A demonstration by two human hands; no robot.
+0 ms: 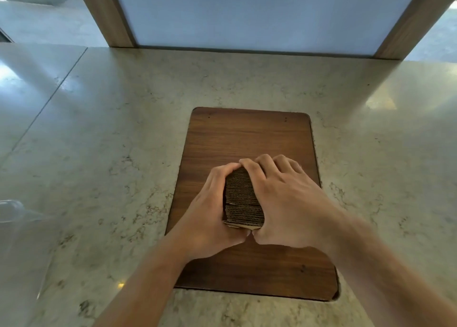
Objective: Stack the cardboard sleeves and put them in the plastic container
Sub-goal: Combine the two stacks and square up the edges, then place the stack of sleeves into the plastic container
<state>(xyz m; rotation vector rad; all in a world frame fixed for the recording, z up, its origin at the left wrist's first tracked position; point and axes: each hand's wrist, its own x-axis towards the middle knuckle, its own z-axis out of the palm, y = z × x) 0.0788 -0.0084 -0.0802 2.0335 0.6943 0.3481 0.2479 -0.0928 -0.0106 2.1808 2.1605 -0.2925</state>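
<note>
Far left, at the frame edge: clear plastic container (pixel 14 218), only partly in view, resting on the pale stone counter (pixel 111 129), well apart from the hands. Centre: dark wooden board (pixel 247 134) lying flat, set into the counter. Left of the stack: left hand (pixel 210 218) curling around the left side of the stack of cardboard sleeves (pixel 243 200), fingers reaching over the far end, thumb tucked at the near end; closed on the stack. Between the two hands: the sleeves, flattened and packed together with corrugated edges showing, sitting over the middle of the board; whether touching the board or lifted just above it, not clear. Right of the stack: right hand (pixel 291 203) pressing against the right side, fingers bent over the far top corner, thumb meeting the left thumb at the near end; likewise closed on the stack. Behind: pale panel (pixel 259 12) framed by two slanting wooden posts (pixel 108 15).
</note>
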